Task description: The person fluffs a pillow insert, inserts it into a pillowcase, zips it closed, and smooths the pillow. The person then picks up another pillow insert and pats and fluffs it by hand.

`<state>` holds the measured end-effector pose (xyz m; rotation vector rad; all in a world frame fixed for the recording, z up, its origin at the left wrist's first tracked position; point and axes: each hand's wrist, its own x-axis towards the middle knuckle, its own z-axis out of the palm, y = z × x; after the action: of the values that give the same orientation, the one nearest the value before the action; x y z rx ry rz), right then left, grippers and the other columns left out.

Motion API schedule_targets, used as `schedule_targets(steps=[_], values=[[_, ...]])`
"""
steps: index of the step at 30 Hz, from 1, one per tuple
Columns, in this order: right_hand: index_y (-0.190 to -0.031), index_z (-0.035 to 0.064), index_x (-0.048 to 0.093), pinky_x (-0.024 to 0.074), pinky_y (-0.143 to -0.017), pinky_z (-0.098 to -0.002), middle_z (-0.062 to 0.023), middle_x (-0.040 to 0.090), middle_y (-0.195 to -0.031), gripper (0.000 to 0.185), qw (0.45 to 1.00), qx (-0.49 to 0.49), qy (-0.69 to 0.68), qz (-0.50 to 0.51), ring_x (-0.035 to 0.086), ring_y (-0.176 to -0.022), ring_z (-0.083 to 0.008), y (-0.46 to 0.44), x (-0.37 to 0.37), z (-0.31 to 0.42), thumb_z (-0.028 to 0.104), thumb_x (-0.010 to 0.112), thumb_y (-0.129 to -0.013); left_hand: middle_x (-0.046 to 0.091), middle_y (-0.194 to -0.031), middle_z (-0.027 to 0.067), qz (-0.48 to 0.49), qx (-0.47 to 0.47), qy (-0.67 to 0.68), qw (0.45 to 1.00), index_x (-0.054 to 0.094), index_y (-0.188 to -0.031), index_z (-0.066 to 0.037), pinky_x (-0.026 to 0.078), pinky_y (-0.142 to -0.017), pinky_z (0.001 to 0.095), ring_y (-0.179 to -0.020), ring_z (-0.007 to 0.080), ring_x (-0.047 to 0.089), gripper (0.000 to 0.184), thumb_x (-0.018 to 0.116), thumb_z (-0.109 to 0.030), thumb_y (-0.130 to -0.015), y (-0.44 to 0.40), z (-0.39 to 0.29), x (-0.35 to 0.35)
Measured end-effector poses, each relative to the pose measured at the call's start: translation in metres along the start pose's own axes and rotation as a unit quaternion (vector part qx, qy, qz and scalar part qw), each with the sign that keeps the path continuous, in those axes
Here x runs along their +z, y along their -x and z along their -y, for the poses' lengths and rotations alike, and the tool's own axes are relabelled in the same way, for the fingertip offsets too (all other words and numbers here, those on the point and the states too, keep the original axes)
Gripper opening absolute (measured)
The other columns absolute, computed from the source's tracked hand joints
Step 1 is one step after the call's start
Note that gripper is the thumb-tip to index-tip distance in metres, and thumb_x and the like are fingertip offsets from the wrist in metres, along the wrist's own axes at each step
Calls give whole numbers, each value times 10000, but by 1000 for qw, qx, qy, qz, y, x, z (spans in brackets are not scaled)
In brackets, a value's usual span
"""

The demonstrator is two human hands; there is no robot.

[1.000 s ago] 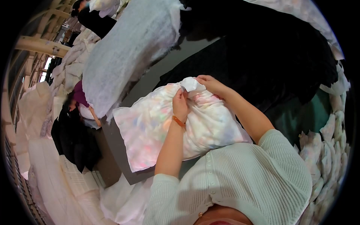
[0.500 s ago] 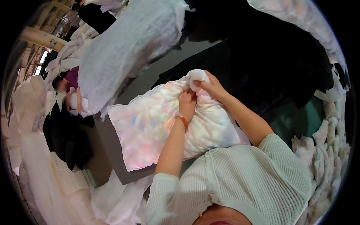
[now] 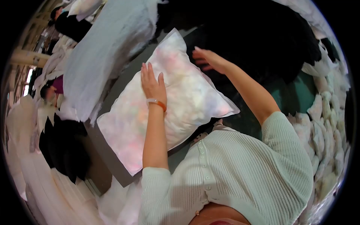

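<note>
A plump white pillow (image 3: 183, 90), with pastel patches of filling showing through its thin cover, lies flat across a grey table (image 3: 108, 150). My left hand (image 3: 153, 83) rests on top of it near the middle, palm down with the fingers stretched out; an orange and pale bangle circles the wrist. Off the pillow's upper right edge, my right hand (image 3: 210, 60) hovers in the air, fingers apart and slightly blurred, holding nothing. Both ends of the pillow are spread out, with pointed corners.
Thick white batting (image 3: 108, 48) drapes beyond the pillow. A large black fabric heap (image 3: 255, 41) fills the upper right. Stuffed white pieces (image 3: 326, 127) are piled at right; black cloth (image 3: 63, 146) lies at left. Another person (image 3: 52, 92) is partly hidden at far left.
Both hands were gripping the pillow's bunched end; they have let go. The pillow now lies spread out, its far corner extended. My left hand moved left onto it, and my right hand lifted off.
</note>
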<state>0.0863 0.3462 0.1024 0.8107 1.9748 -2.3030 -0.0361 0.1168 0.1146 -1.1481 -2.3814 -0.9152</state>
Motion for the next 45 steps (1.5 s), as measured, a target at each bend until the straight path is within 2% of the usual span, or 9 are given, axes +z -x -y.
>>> schedule_targets(steps=[3, 8, 17, 25, 29, 31, 36, 40, 45], values=[[-1370, 5, 471, 445, -977, -456, -141, 557, -1323, 718, 979, 162, -80, 93, 552, -1186, -270, 56, -22, -67, 593, 372, -971, 548, -1293, 159, 90, 53, 97, 990, 565, -1237, -16, 400, -990, 429, -1169, 351, 509, 388, 612, -149, -875, 9, -60, -50], [-1309, 10, 522, 464, -924, -347, -110, 596, -1240, 677, 974, 135, -155, 96, 576, -1087, -193, 125, 7, -120, 582, 400, -970, 587, -1220, 122, 317, 144, 76, 934, 596, -1199, -53, 416, -924, 411, -1102, 300, 541, 383, 653, -213, -856, 62, -77, -34], [-1170, 29, 600, 536, -860, -334, -71, 658, -1124, 360, 870, 149, -469, -2, 651, -969, -171, 114, 28, -144, 326, 483, -1001, 611, -1158, 113, 308, 150, 14, 939, 577, -1201, -62, 395, -913, 412, -1068, 291, 546, 429, 632, -326, -868, 77, -71, 5], [-1112, 21, 624, 521, -739, -275, -65, 667, -978, 301, 881, 33, -465, -84, 642, -853, -142, 92, 84, -139, 281, 548, -981, 661, -944, 120, 341, 98, 42, 934, 653, -1016, -53, 424, -783, 406, -908, 324, 589, 326, 605, -349, -888, 76, -53, 3], [-1133, 12, 629, 495, -816, -291, -61, 673, -966, 255, 948, 9, -279, -154, 634, -891, -150, 91, 43, -123, 181, 529, -969, 656, -1121, 111, 240, 72, 161, 955, 630, -1152, -89, 405, -913, 416, -1063, 293, 591, 389, 589, -385, -902, 59, -52, -48], [-1139, 20, 636, 467, -891, -303, -73, 658, -1051, 247, 976, -40, -34, -210, 606, -985, -145, 98, 13, -75, 141, 525, -953, 546, -1345, 123, 127, 105, 2, 986, 548, -1321, -137, 319, -1042, 469, -1263, 290, 484, 477, 541, -409, -930, 48, -44, -89], [-1259, 104, 600, 255, -1123, -449, -99, 504, -1387, 414, 793, -416, 401, -193, 417, -1326, -300, 101, 68, 27, 122, 603, -846, 286, -1549, 86, 204, -29, -186, 961, 338, -1482, -182, 134, -1144, 527, -1447, 267, 209, 608, 491, -422, -946, 88, 28, -88], [-1374, 151, 489, 182, -1143, -520, -108, 355, -1508, 535, 694, -408, 592, -30, 291, -1411, -291, 24, 148, 12, 439, 528, -924, 180, -1595, 52, 257, -104, -179, 944, 248, -1514, -157, 72, -1165, 525, -1481, 247, 88, 670, 456, -456, -953, 60, 88, -71], [-1457, 235, 382, 139, -1132, -590, -126, 259, -1556, 680, 647, -305, 694, 82, 203, -1438, -366, 7, 163, 16, 485, 579, -856, 183, -1589, 103, 295, -132, -142, 936, 213, -1518, -111, 125, -1163, 514, -1480, 235, 112, 729, 454, -483, -939, 109, 75, -67]])
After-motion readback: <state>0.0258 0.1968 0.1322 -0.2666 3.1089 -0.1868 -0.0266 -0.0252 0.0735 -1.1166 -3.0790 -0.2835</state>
